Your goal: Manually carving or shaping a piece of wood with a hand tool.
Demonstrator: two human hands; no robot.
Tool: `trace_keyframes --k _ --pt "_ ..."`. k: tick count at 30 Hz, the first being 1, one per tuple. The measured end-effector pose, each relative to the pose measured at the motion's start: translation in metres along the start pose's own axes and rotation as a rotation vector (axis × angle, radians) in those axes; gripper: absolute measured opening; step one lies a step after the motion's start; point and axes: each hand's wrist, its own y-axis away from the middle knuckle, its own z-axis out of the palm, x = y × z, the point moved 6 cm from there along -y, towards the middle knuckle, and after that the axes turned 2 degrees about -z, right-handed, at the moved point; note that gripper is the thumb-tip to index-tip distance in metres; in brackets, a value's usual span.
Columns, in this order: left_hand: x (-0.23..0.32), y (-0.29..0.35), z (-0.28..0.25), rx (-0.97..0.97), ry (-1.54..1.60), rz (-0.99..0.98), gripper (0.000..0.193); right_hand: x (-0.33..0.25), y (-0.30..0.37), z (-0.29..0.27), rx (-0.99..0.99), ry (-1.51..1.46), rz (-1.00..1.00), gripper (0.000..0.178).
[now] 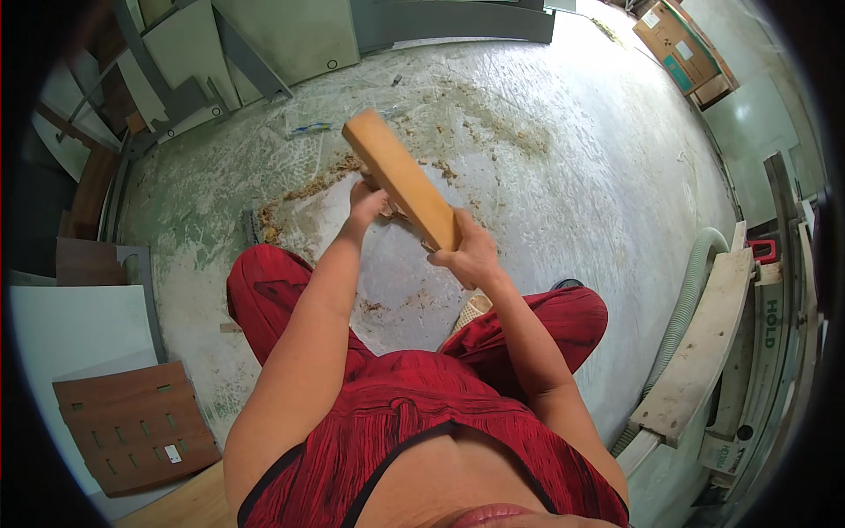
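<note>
A long, orange-brown wooden block [400, 180] is held up at a slant over the floor between my bent legs, its far end pointing up and left. My right hand [473, 253] wraps round the block's near end. On the block's left side, my left hand [366, 202] grips it lower down, with some of its fingers hidden behind the wood. Brown shavings [304, 192] lie scattered on the floor beyond and beside the block. Close to my left knee is a dark, narrow strip [253, 227] whose kind I cannot make out.
Panels and boards [290, 40] lean along the far left. A brown slotted panel [136, 427] lies at lower left. At the right are a ridged hose [691, 295] and a pale plank [704, 339]. A cardboard box [678, 48] stands far right; a blue packet [315, 128] lies ahead.
</note>
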Motion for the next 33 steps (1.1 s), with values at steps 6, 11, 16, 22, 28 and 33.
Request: trace_keyframes --k 6,11,16,22,28,33 --pt "-0.051 -0.008 -0.038 0.18 0.305 -0.442 0.022 -0.005 0.002 -0.024 0.201 -0.608 -0.112 0.07" --pt "-0.029 -0.02 -0.024 0.072 0.348 -0.318 0.021 0.004 0.003 -0.037 0.21 -0.538 -0.097 0.068" --pt "-0.029 -0.033 -0.007 -0.048 0.164 -0.242 0.017 0.004 0.001 -0.033 0.243 -0.541 -0.147 0.069" --pt "0.002 -0.01 -0.004 0.127 0.044 -0.067 0.018 0.016 0.001 -0.029 0.241 -0.351 -0.131 0.075" --pt "-0.029 -0.028 -0.016 0.101 0.101 -0.16 0.017 0.007 -0.001 -0.022 0.183 -0.231 -0.171 0.082" --pt "-0.033 -0.027 -0.011 0.008 0.189 -0.201 0.018 0.001 0.0 -0.021 0.149 -0.199 -0.163 0.083"
